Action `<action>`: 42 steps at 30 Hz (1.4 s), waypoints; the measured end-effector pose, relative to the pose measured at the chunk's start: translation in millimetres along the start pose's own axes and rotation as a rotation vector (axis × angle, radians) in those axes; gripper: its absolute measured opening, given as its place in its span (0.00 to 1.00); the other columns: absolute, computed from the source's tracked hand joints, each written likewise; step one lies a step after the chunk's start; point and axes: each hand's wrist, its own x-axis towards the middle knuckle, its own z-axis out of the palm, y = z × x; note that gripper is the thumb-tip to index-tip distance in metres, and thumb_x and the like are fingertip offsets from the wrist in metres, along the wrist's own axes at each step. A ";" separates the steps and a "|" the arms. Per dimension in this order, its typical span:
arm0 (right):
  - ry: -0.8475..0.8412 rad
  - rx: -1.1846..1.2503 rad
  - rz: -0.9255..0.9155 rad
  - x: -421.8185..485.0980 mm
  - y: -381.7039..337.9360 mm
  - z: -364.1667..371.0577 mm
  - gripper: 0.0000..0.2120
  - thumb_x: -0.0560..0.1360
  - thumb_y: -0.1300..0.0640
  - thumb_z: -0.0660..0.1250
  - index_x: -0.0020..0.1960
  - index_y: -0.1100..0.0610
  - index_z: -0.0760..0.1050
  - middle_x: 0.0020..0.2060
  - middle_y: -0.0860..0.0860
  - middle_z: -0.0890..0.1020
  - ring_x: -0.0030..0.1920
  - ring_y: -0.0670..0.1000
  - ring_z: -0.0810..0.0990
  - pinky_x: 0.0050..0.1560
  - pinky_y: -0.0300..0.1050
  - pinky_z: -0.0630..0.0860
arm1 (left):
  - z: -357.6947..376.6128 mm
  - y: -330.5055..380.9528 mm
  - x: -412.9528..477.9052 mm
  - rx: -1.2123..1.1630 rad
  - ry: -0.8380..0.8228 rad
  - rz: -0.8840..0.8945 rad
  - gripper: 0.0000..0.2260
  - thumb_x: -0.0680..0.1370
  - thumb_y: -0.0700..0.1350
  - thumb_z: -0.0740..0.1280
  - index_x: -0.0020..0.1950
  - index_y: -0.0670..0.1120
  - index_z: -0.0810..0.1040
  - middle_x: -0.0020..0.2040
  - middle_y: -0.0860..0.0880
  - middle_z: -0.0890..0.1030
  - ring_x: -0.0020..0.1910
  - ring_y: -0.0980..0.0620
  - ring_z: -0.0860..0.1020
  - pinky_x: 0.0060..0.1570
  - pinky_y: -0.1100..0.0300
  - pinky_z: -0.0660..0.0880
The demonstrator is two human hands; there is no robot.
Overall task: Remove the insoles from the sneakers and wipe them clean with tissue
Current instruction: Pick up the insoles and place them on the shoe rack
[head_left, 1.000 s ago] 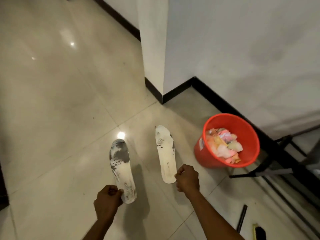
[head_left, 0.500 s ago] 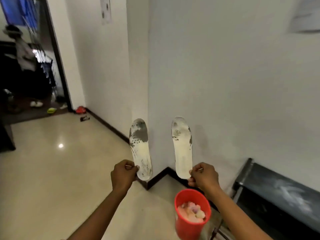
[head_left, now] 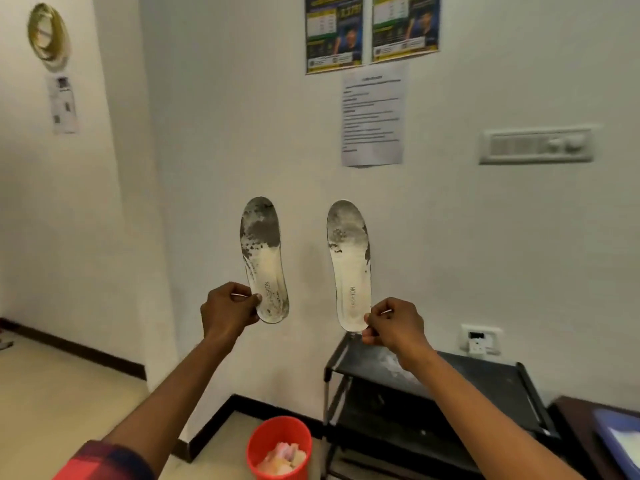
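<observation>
2 insoles up in front of wall [head_left: 214,168], above red bin [head_left: 258,448]. L hand [head_left: 227,311] pinches left insole [head_left: 265,259] at heel; R hand [head_left: 393,323] pinches right insole [head_left: 349,265] at heel. Toes up.

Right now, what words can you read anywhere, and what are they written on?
"SHION": printed lengthwise on the grey-stained white insole; the letters before it are unclear.
"SHION": the same print on the cleaner white insole.
Two blue-and-yellow posters, white printed notice, small paper sheet: too blurred to read.
</observation>
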 end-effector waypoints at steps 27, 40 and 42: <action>0.331 -0.170 0.688 -138.1 253.1 -130.8 0.04 0.73 0.69 0.73 0.44 0.67 0.78 0.34 0.62 0.84 0.32 0.58 0.86 0.33 0.51 0.84 | 164.3 -215.1 -166.4 0.288 -0.609 -0.374 0.05 0.74 0.33 0.77 0.43 0.38 0.81 0.40 0.42 0.86 0.37 0.44 0.86 0.30 0.54 0.84; 0.334 -0.117 0.926 -72.8 328.2 -127.0 0.06 0.68 0.73 0.75 0.43 0.70 0.78 0.39 0.65 0.84 0.33 0.61 0.86 0.33 0.52 0.84 | 232.7 -277.0 -137.0 0.419 -0.674 -0.533 0.06 0.72 0.32 0.76 0.37 0.39 0.83 0.35 0.43 0.86 0.34 0.45 0.86 0.34 0.49 0.85; 0.341 -0.108 0.937 -46.0 343.8 -130.0 0.06 0.69 0.73 0.74 0.42 0.69 0.78 0.41 0.65 0.83 0.32 0.60 0.86 0.34 0.53 0.85 | 260.9 -283.8 -122.5 0.442 -0.683 -0.513 0.07 0.73 0.34 0.77 0.37 0.41 0.82 0.35 0.44 0.86 0.34 0.46 0.86 0.36 0.49 0.86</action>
